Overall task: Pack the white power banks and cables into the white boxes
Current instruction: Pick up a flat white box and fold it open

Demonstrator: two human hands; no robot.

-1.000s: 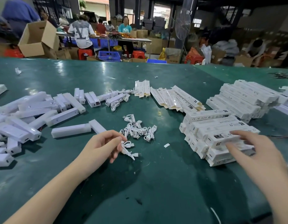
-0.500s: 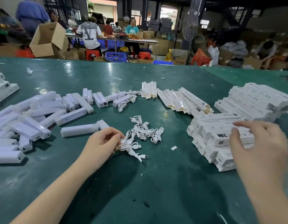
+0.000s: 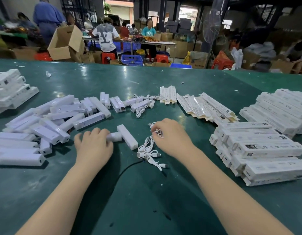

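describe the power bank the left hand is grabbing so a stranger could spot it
On the green table, look just right of the big heap of white rectangular power banks. The left hand grips one white power bank, lying crosswise against another's side, forming a T.

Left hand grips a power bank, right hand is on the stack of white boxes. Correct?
Not quite. In the head view the right hand is on the loose cables, not the stack of white boxes. The left hand does grip a power bank.
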